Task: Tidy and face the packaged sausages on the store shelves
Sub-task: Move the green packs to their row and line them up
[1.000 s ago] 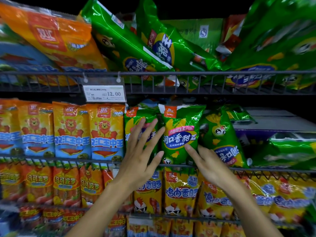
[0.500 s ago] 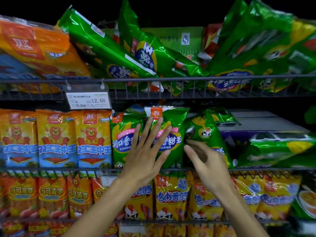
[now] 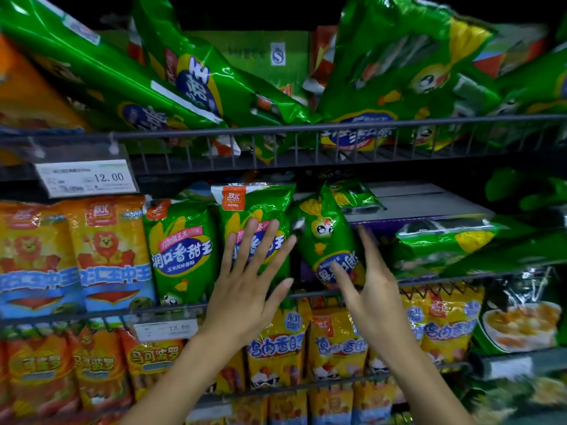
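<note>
Head view showed the upright green foil sausage packet with the orange brand tab (image 3: pixel 254 216) standing on the middle wire shelf (image 3: pixel 429 279), its bottom edge behind the shelf's front rail. My left hand (image 3: pixel 245 289) lay flat against its face, fingers straight and spread, holding nothing, the thumb stretched toward the dark gap on the packet's right edge. Just left of it stood a matching green corn-print packet (image 3: pixel 181 250), side by side with it, though I could not tell whether their edges touched. Right of the gap, a green packet with a cartoon corn face (image 3: pixel 325 237) leaned tilted, its top toward the first packet. My right hand (image 3: pixel 368 286) was in front of that one, fingers loosely parted and blurred; I could not tell whether they touched it, and they gripped nothing. Behind and right of the tilted packet lay flat green packets (image 3: pixel 445 240) on a grey carton (image 3: pixel 414 200), with dark open room above them under the upper shelf. Further left, orange lion-print packets (image 3: pixel 107 250) stood in a row beneath a white price tag reading 12.00 (image 3: pixel 86 177). Large green bags (image 3: pixel 190 87) were heaped askew on the top shelf, some corners poking through its rail. Yellow packets (image 3: pixel 276 342) filled the shelf below my wrists.
</note>
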### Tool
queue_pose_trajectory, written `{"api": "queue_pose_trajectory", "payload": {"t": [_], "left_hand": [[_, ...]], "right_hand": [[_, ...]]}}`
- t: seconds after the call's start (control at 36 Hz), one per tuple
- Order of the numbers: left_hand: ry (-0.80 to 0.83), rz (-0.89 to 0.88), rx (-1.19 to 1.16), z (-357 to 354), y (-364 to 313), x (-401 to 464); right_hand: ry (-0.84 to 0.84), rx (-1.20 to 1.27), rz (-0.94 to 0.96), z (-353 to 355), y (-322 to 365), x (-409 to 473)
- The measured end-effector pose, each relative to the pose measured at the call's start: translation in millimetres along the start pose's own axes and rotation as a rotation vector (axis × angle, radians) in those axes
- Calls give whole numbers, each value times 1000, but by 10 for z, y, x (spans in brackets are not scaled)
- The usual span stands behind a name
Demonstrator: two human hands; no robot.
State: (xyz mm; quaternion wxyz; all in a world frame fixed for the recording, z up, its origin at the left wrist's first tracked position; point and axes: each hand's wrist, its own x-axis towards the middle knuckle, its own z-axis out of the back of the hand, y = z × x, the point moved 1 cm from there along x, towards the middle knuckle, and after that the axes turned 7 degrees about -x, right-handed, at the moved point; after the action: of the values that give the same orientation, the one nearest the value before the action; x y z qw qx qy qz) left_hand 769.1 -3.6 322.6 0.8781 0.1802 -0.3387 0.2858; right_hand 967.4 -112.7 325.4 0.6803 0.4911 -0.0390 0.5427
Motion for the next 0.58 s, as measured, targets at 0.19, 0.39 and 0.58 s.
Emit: {"api": "queue_pose_trajectory", "payload": {"t": [0.19, 0.39, 0.58], "left_hand": [[-70, -54, -293, 105, 57, -50], [-189, -76, -377, 217, 144, -215], [-217, -34, -345, 261, 97, -315]], "right_hand": [[-30, -10, 35, -21, -1, 78], [-210, 182, 70, -112, 15, -28], [-531, 211, 275, -235, 131, -85]]}}
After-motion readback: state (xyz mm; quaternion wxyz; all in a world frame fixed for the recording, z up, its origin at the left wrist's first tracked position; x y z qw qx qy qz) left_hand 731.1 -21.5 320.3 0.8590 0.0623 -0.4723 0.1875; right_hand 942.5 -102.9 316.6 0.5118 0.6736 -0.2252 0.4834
